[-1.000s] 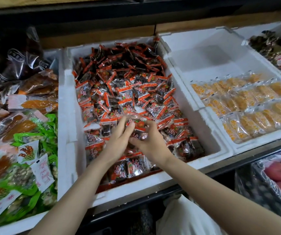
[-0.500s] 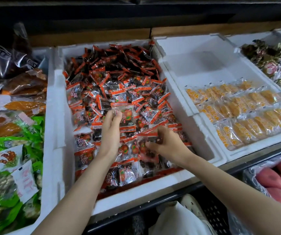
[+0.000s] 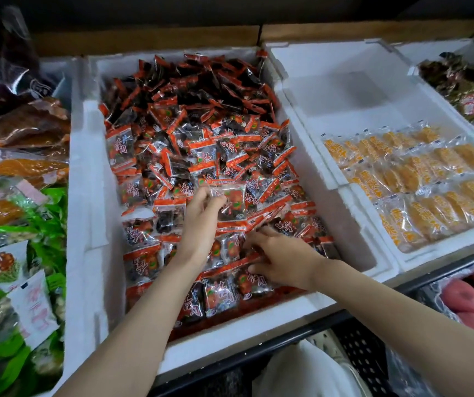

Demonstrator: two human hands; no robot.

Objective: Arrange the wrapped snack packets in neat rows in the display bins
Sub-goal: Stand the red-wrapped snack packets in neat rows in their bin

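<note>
One clear, red-trimmed snack packet [image 3: 231,203] is raised just above the heap, near the middle of the white foam bin [image 3: 87,173], pinched at its left edge by the left hand [image 3: 201,222], fingers closed on the wrapper. The right hand [image 3: 283,260] lies low over the near rows, fingers spread and pressing on flat packets toward the bin's front edge; whether it grips any one of them cannot be told. The front rows of red packets [image 3: 218,293] lie roughly side by side along the front wall; the back half is a loose pile [image 3: 201,90]. The bin's front right corner shows bare floor. The neighbouring foam bin [image 3: 344,67] to the right holds orange packets [image 3: 407,179] in ordered rows at its front. To the left, green and brown bagged goods [image 3: 18,224] fill another bin.
</note>
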